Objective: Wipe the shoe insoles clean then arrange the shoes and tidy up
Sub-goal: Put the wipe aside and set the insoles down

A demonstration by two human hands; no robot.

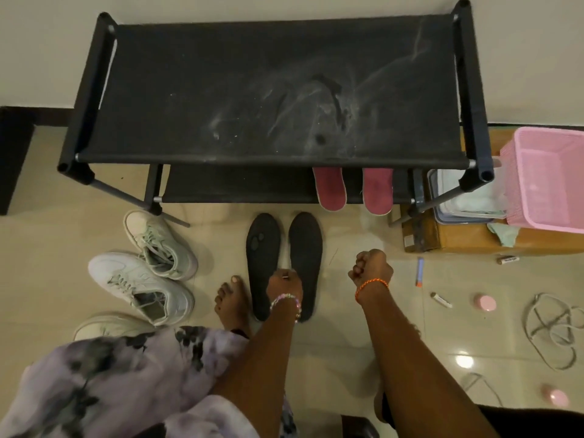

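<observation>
Though the two black insoles [284, 263] lie flat on the floor [363, 327] just in front of the shoe rack [268, 90], side by side and nearly touching, they look like thin foam sheets that will bend and flop when lifted, light enough for one hand each, and probably a little grippy rather than slick. A pinch at the heel end or along a long edge seems the sensible hold, since the middle would sag. The left insole shows a few round marks near its toe end, so that patch likely wants wiping. A pink pair of insoles [352, 192] leans out from under the rack's lower shelf, well apart from the hands. The left hand [284, 284] reaches down over the gap between the black insoles, its fingers curled under so I cannot tell whether they pinch an insole edge or merely rest on it; a beaded band sits on that wrist. The right hand [373, 268] hovers just beside the right insole, its fingers curled into a loose fist that holds nothing visible, an orange thread round the wrist. Both forearms stretch forward and down. White sneakers [148, 270] lie loosely to the left, still to be arranged.
</observation>
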